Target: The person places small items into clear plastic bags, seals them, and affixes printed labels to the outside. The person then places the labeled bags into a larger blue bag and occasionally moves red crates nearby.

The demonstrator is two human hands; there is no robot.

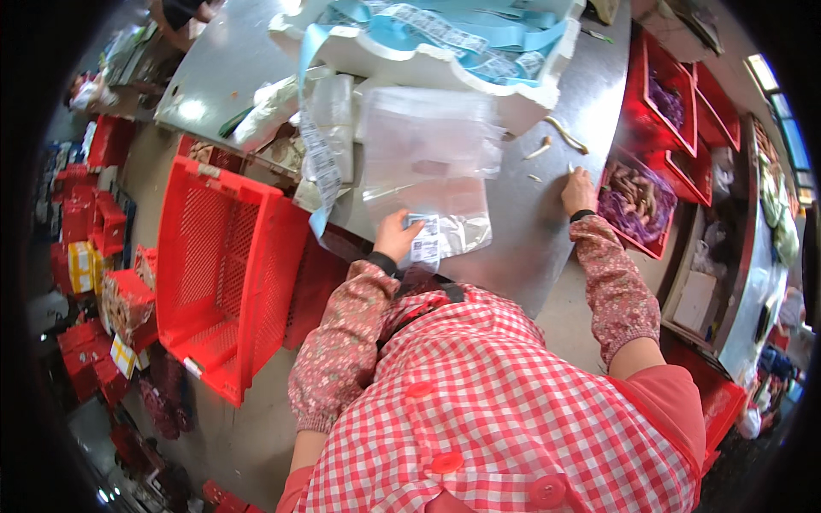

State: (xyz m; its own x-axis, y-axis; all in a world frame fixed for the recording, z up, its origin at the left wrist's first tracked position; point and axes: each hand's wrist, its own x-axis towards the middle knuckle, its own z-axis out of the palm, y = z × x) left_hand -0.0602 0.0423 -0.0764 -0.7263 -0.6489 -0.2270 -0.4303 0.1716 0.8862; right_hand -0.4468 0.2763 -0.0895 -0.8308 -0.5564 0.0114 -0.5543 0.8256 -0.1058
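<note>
At the front edge of the metal table, my left hand (396,237) is closed at the lower corner of a clear plastic bag, its thumb against a white printed label (425,239). The stack of clear plastic bags (432,137) lies flat just beyond. Out to the right, my right hand (580,192) rests by the table's right edge with its fingers drawn together. A small pale tip shows at them; what it belongs to I cannot make out. Beside that hand, a red crate holds brown, finger-shaped roots (631,192) in a purple mesh bag.
A white foam box (513,94) with blue label strips (462,34) stands at the back, one strip hanging down. Thin root pieces (566,135) lie on the table (552,218). An upended red crate (227,256) stands left; more red crates (663,60) line the right.
</note>
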